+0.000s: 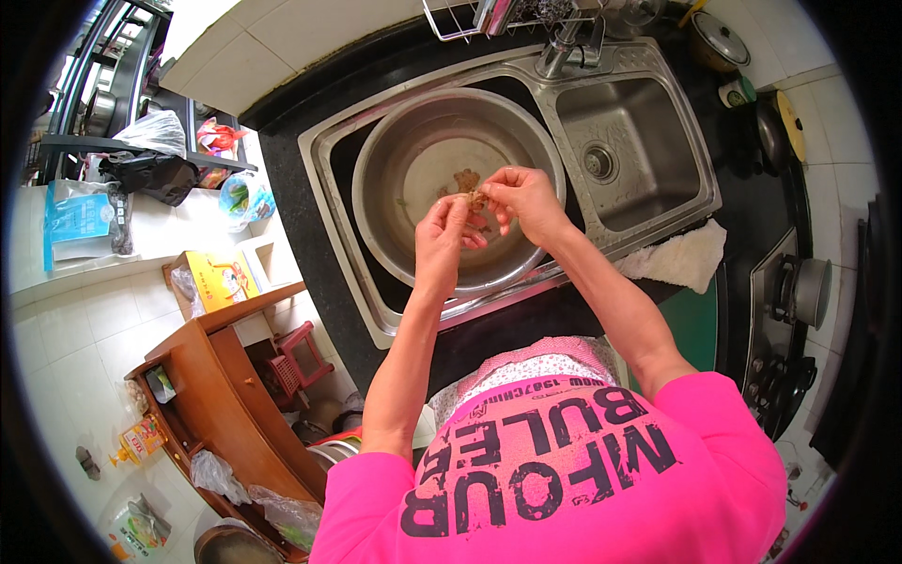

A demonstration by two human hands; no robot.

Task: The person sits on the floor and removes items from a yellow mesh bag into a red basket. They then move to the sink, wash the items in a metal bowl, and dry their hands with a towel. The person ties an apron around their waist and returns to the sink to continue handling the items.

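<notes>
Both my hands meet over a large round metal basin (394, 141) that sits in the left bowl of a steel sink. Between the fingertips is a small brown, ragged piece of food (476, 201); what kind it is, I cannot tell. My left hand (449, 229) pinches its near left side, and my right hand (518, 201) grips its upper right side. Water stands in the basin, with more brown pieces (466, 179) just beyond my fingers and a tiny green bit (401, 201) towards the left.
Right of the basin lies the smaller sink bowl (627, 155) with a drain, below a metal faucet (560, 53). A cream cloth (680, 257) lies on the near right edge. Further right are a lidded pot (719, 42) and a saucepan (810, 292) by the stove. A wooden cabinet (239, 402) stands left.
</notes>
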